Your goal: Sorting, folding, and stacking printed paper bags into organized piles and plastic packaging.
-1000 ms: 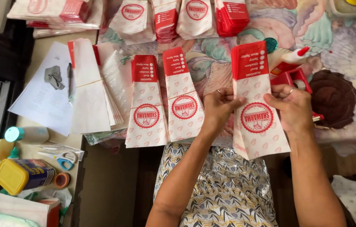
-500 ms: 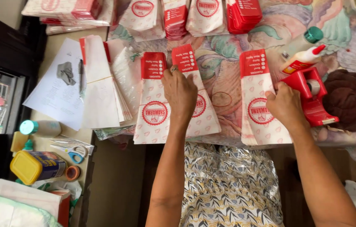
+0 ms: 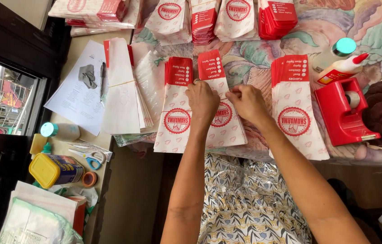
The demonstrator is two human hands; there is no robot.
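right hand [image 3: 247, 103] now on middle bag stack [image 3: 220, 101], under fingers [image 3: 234, 96]

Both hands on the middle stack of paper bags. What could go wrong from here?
1. The middle stack overlaps the left stack; lifting it may drag or fan those bags.
2. The right hand could snag the right stack close beside it if it swings out.
3. The glue bottle lies on its side near the bags and might leak.
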